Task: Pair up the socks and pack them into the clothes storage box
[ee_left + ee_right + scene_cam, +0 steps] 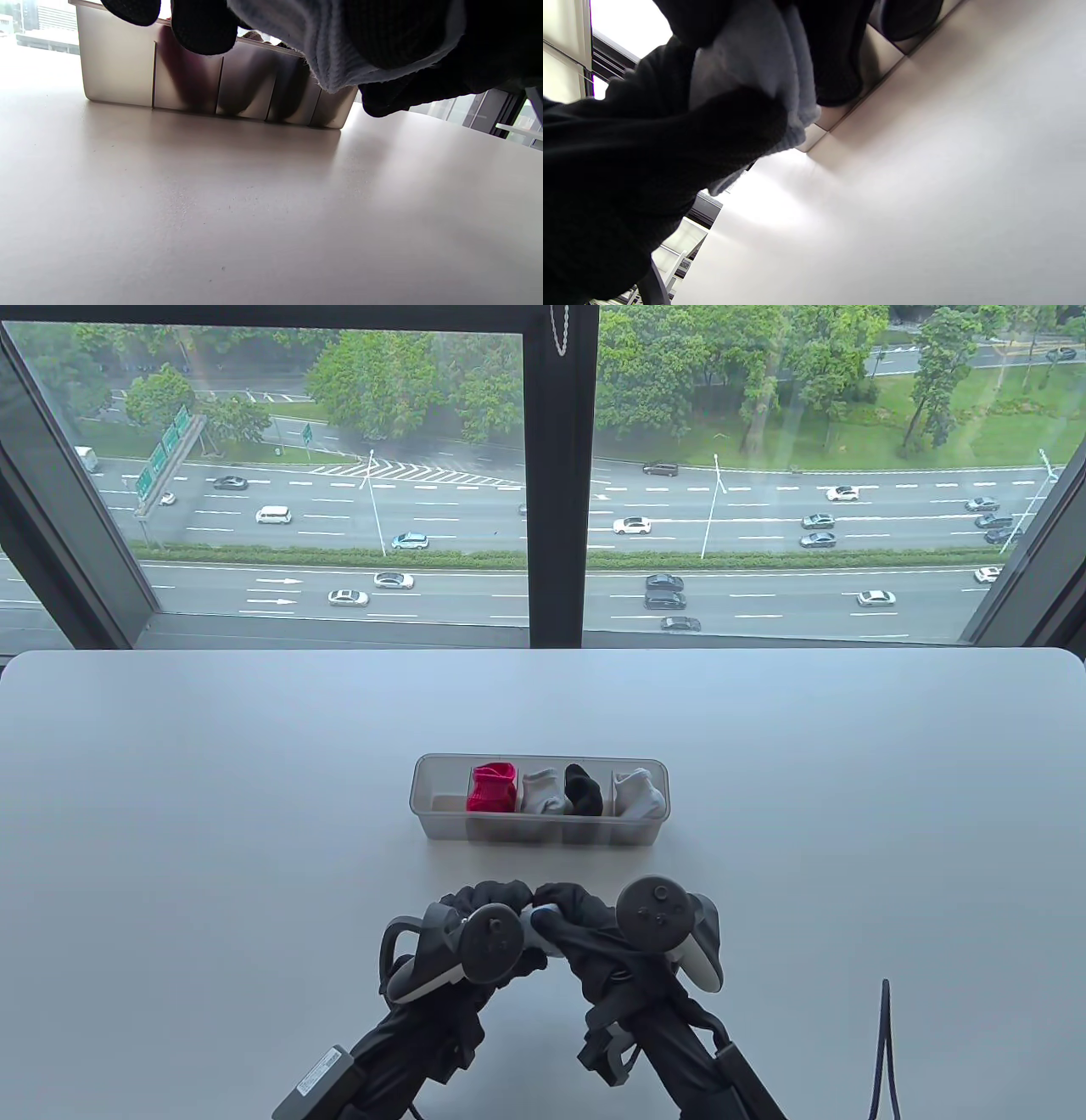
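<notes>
Pale blue sock (pixel 339 46) bunched between both hands, lifted clear of the worktop (pixel 212 814), just in front of the clothes storage box (pixel 441 827). Left hand (pixel 475 937) and right hand (pixel 594 933) meeting fingertip to fingertip, fingers curled around the fabric; whether one sock or a folded pair, impossible to tell. Box divided into compartments: pink socks (pixel 492 789) second from left, then grey socks (pixel 541 793), black socks (pixel 584 791) and more grey socks (pixel 638 795) at the right end. Leftmost compartment apparently vacant. Probably the last bundle, mid-roll or just finished. Next move likely: keep the bundle tight, carry forward and slightly left, press down into that free slot without disturbing the pink neighbour.
</notes>
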Available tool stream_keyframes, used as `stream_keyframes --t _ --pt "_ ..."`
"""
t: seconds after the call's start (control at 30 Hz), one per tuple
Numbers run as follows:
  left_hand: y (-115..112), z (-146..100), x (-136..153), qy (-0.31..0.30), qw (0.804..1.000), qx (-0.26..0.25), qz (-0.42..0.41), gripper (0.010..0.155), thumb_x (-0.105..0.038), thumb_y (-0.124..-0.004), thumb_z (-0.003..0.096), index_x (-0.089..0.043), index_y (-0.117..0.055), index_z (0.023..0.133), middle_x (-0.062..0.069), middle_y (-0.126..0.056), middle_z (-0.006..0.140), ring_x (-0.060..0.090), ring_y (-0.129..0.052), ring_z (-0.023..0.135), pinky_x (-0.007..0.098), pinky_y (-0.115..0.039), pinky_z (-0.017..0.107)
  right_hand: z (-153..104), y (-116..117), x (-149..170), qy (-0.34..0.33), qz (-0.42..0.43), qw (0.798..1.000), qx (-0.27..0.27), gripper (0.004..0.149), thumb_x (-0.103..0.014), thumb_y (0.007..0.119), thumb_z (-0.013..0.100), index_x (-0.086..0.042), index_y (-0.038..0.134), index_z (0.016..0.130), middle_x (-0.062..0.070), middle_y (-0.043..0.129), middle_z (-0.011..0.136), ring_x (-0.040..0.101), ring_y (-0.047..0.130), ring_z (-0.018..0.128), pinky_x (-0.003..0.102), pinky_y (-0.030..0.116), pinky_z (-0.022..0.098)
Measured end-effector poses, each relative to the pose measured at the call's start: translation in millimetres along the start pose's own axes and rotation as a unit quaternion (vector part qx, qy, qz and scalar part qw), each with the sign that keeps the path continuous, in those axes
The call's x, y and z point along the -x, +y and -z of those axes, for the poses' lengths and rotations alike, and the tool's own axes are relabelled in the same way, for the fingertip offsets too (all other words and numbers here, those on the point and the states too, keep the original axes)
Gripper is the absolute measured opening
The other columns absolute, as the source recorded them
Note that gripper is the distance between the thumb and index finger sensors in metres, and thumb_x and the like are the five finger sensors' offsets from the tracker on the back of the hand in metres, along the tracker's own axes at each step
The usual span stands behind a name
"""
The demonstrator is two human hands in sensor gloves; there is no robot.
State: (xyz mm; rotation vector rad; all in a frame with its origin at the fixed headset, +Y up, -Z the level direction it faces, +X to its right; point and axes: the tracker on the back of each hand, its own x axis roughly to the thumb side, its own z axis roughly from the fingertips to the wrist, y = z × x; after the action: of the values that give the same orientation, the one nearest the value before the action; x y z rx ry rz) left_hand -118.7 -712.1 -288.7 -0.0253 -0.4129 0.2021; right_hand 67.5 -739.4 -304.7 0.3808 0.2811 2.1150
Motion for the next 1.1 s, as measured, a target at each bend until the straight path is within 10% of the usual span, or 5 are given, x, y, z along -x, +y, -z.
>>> stream_keyframes --t 0.37,0.53,0.77,0.93,1.1 --pt "2 6 -1 -0.02 0.998 0.047 -0.04 0.063 -0.05 -0.069 0.0507 -0.007 -0.063 0.097 0.014 -0.089 0.057 0.028 -0.092 0.039 0.058 -0.077 0.054 -2 -4 -2 -0.003 -0.006 1.0 0.013 0.044 -0.036 0.061 0.063 -0.023 0.058 0.105 0.017 0.087 0.081 0.02 0.091 0.061 0.054 0.065 0.071" --pt "2 5 -6 -0.018 0.998 0.057 0.008 0.075 -0.05 -0.075 0.0494 -0.015 -0.041 0.106 0.015 -0.07 0.094 0.037 -0.081 0.076 0.068 -0.06 0.071 -3 -3 3 0.023 0.022 0.999 0.028 0.044 -0.037 0.057 0.065 -0.017 0.059 0.103 0.013 0.091 0.073 0.018 0.092 0.054 0.052 0.068 0.068" --pt "3 4 3 -0.033 0.996 0.049 -0.064 0.061 -0.049 -0.074 0.0504 -0.009 -0.063 0.095 0.01 -0.092 0.053 0.021 -0.093 0.028 0.051 -0.085 0.043 -1 -7 -2 -0.036 0.002 0.999 -0.017 0.058 -0.037 0.077 0.056 -0.029 0.053 0.109 0.014 0.073 0.105 0.031 0.079 0.092 0.059 0.058 0.074" --pt "3 -1 -6 -0.035 0.999 0.007 0.004 0.08 -0.047 -0.073 0.0512 -0.017 -0.03 0.112 0.021 -0.042 0.117 0.047 -0.057 0.105 0.069 -0.053 0.074 -5 -14 -4 -0.002 -0.023 0.998 0.064 0.053 -0.043 0.071 0.06 -0.014 0.06 0.103 0.011 0.089 0.079 0.022 0.092 0.065 0.055 0.065 0.071" --pt "14 -6 -10 -0.056 0.994 -0.095 0.025 0.06 -0.034 -0.076 0.0527 -0.012 -0.058 0.106 0.02 -0.073 0.097 0.035 -0.087 0.079 0.056 -0.075 0.066 -9 -21 1 0.035 0.061 0.993 0.099 0.063 -0.048 0.074 0.059 -0.006 0.059 0.104 0.009 0.094 0.068 0.017 0.096 0.054 0.051 0.071 0.067"
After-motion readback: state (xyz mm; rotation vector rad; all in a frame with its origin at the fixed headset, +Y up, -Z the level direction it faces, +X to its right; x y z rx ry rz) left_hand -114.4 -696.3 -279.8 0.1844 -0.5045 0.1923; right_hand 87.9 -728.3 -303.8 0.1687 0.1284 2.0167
